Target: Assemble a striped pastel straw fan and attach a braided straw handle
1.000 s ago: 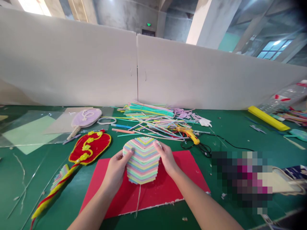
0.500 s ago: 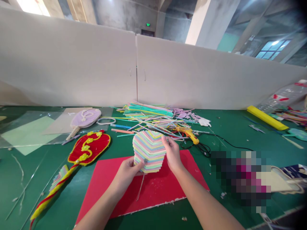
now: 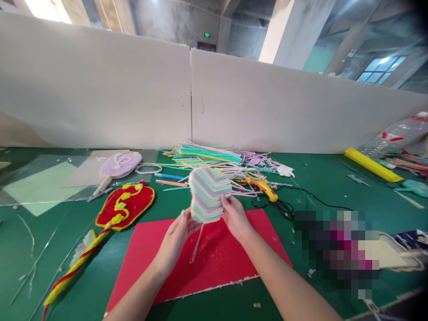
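Between my hands is a small fan (image 3: 210, 196), its face covered in pastel chevron stripes that look like chenille stems. A thin wire loop (image 3: 196, 247) hangs from its lower edge. My left hand (image 3: 182, 229) grips the lower left edge, its thumb raised along the side and its fingers partly behind. At the right edge, my right hand (image 3: 236, 216) pinches the fan with the thumb in front; the other fingers are mostly hidden. The fan is tilted up above a red board (image 3: 160, 258).
Behind the fan lies a pile of coloured chenille stems (image 3: 207, 154). A yellow glue gun (image 3: 262, 186) with a black cord lies to its right. On the left are a red-and-yellow fan (image 3: 129, 207) and a lilac fan (image 3: 122, 165). A white partition (image 3: 267, 102) backs the green table.
The fan has been raised slightly and turned to a different tilt. My left thumb has come off its front face to the edge; my right hand has slid lower along the right side.
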The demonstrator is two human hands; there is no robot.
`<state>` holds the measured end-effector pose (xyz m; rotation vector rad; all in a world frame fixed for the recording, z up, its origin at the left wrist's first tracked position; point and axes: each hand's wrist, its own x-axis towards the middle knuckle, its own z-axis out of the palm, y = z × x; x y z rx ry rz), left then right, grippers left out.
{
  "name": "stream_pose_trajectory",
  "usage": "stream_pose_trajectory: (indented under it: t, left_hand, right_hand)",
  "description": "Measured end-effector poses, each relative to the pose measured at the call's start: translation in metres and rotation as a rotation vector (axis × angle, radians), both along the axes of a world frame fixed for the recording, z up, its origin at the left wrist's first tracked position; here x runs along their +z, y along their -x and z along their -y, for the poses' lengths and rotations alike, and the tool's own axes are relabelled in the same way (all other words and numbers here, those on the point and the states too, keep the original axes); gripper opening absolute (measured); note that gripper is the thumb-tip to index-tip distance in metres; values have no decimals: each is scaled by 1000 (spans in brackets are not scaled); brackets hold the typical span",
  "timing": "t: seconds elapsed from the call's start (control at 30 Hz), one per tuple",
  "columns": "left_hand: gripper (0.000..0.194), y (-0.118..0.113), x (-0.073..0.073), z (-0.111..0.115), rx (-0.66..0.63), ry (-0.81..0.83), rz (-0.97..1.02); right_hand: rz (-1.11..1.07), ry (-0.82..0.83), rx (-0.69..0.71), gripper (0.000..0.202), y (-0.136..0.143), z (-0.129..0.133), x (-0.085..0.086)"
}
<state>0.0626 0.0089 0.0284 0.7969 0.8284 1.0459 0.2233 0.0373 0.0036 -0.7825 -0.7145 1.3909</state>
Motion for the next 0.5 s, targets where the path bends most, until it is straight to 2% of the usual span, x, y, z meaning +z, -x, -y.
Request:
stream_pose_trajectory:
  t: [0.13, 0.27, 0.5]
  left_hand:
    - [63, 1, 3, -2, -109, -14, 51]
    - [61, 2, 3, -3, -122, -9, 11]
    - [58, 4, -3, -5, -148, -41, 11]
  right_hand:
    - [-181, -21, 35, 23, -17, 0, 7]
    - [-203, -8, 134, 22, -35, 3, 13]
    - [-391, 68, 302, 18, -40, 7, 2]
